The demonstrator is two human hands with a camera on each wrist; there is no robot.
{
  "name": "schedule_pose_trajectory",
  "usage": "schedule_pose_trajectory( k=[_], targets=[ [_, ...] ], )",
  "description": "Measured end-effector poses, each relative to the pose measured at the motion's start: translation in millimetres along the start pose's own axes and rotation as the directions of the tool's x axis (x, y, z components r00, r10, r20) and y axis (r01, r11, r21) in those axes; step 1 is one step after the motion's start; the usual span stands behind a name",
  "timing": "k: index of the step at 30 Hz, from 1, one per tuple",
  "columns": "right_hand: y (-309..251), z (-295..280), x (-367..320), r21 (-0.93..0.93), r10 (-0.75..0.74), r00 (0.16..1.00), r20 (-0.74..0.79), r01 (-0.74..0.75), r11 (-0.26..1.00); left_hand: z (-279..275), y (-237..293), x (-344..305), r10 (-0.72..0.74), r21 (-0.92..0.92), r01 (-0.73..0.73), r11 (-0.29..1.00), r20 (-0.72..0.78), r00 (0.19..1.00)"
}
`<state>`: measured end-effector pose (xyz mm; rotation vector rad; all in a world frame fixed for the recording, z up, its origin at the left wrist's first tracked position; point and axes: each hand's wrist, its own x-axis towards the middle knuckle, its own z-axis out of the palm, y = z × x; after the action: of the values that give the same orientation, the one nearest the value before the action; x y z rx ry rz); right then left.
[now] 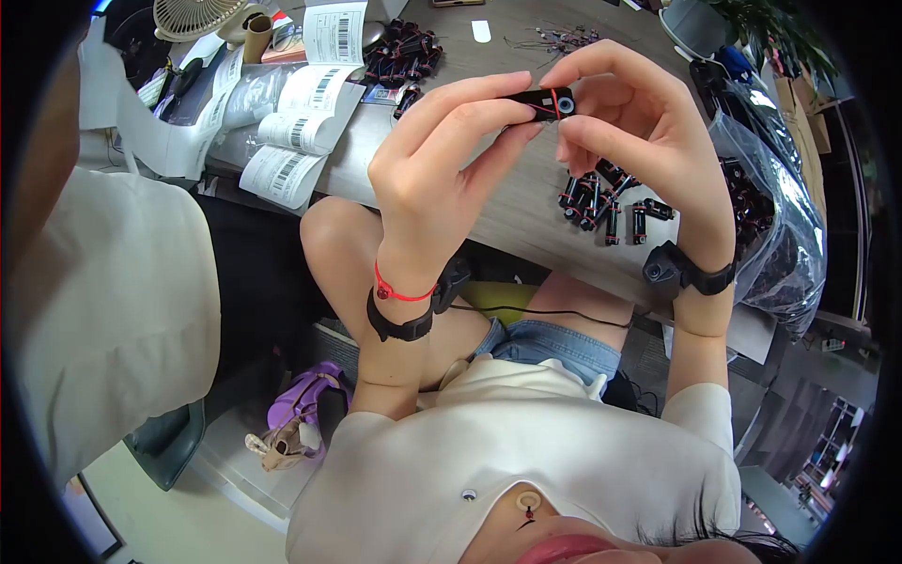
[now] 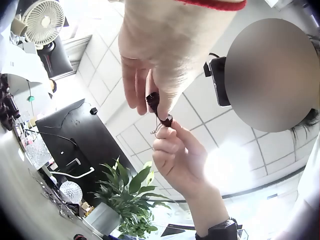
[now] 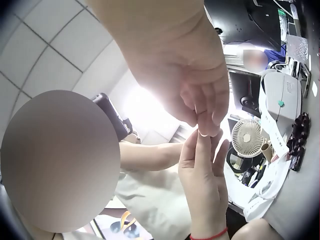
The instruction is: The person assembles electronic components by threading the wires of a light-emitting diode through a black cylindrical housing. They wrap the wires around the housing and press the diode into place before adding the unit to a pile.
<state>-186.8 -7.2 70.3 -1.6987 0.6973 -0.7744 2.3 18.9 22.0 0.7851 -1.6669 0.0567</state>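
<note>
A small black cylindrical part (image 1: 536, 101) with a thin red band or wire near one end and a round, lens-like end face is held up above the table. My left hand (image 1: 423, 179) pinches its body between thumb and fingers. At the banded end, the curled thumb and forefinger of my right hand (image 1: 648, 122) close in from both sides. The left wrist view shows the right hand (image 2: 175, 160) pinching that tip, with fine wire ends beside it. In the right wrist view the fingers of both hands meet and hide the part.
Several similar black parts (image 1: 611, 202) lie on the table (image 1: 526, 216) below the right hand. Another pile (image 1: 402, 52) sits farther back, beside label strips (image 1: 310, 99) and a fan (image 1: 195, 14). A clear plastic bag (image 1: 785, 216) stands at the right. Another person's sleeve (image 1: 122, 301) is at the left.
</note>
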Motion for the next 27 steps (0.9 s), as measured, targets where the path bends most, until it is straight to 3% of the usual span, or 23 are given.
schedule_pose_trajectory(
  k=[3, 6, 10, 14, 18, 22, 27],
  targets=[
    [4, 2, -2, -0.068, -0.075, 0.997, -0.032, 0.073, 0.995, -1, 2, 1, -0.039, 0.005, 0.039, 0.999, 0.027, 0.999],
    [8, -2, 2, -0.141, -0.122, 0.992, 0.021, 0.124, 0.982, -1, 5, 1, -0.255, -0.144, 0.274, 0.951, 0.138, 0.957],
    [9, -7, 4, -0.258, -0.155, 0.986, 0.061, 0.165, 0.952, -1, 4, -1, -0.362, -0.248, 0.411, 0.877, 0.218, 0.906],
    [12, -7, 6, -0.172, -0.131, 0.991, 0.005, 0.13, 0.977, 0, 8, -4, -0.446, -0.195, 0.503, 0.842, 0.274, 0.852],
    [10, -4, 4, -0.372, -0.238, 0.966, -0.103, 0.185, 0.909, 3, 2, -6, -0.351, -0.067, 0.371, 0.926, 0.205, 0.914],
    [18, 4, 8, -0.345, -0.399, 0.893, -0.207, 0.315, 0.884, 5, 4, -7, -0.322, -0.065, 0.337, 0.939, 0.169, 0.931],
    [24, 15, 9, -0.364, -0.375, 0.878, -0.297, 0.259, 0.895, 8, -4, -9, -0.221, -0.006, 0.223, 0.975, 0.112, 0.969]
  ],
)
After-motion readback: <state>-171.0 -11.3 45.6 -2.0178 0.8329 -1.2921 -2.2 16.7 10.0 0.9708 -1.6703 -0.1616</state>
